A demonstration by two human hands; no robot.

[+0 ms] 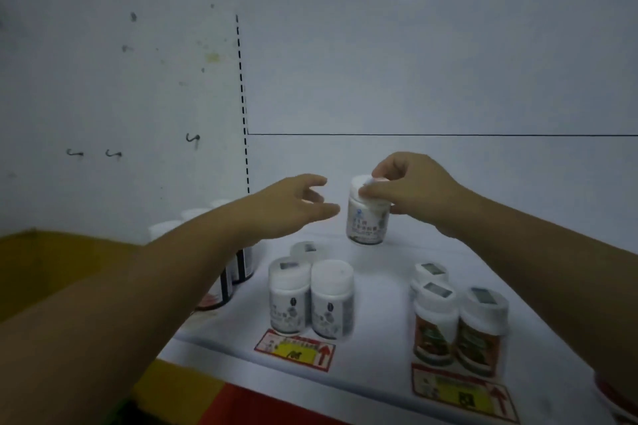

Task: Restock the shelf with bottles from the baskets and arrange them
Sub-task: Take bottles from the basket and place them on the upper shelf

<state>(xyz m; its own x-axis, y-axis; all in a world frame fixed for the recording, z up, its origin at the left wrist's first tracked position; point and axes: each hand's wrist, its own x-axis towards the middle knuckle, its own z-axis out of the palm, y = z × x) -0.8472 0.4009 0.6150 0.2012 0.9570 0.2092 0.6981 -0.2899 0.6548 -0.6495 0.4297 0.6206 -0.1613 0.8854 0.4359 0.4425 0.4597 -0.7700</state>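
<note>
Shelf (397, 286): white deck with a white back panel. Stock stands in groups along the front edge. No basket can be identified in this view.

Left group (238, 269): dark-banded bottles at 9 o'clock of the deck, largely hidden behind the left forearm. Count cannot be told.

Centre group (310, 300): three white-capped bottles, upright and touching, at 6 o'clock of the held bottle, directly behind a red and yellow tag (295, 350).

Right group (459, 321): four white-capped bottles with red-green labels, at 4 o'clock, packed close behind a second tag (462, 390).

Right hand (414, 190): fingers closed over the cap of one bottle (367, 217), gripping it from above. The bottle is upright, at the back of the deck at 12 o'clock of the centre group and well apart from it. Its base sits at or just above the deck; contact cannot be confirmed owing to blur.

Left hand (293, 207): fingers spread and empty, at 9 o'clock of the held bottle, just beside it, not touching.

Assessment: the step in hand appears to be placing or aligning this bottle behind the centre group, whose label it seems to match. The next move likely calls for bringing it toward 6 o'clock into line with that group, label forward, the left hand steadying it, without knocking the upright neighbours.
</note>
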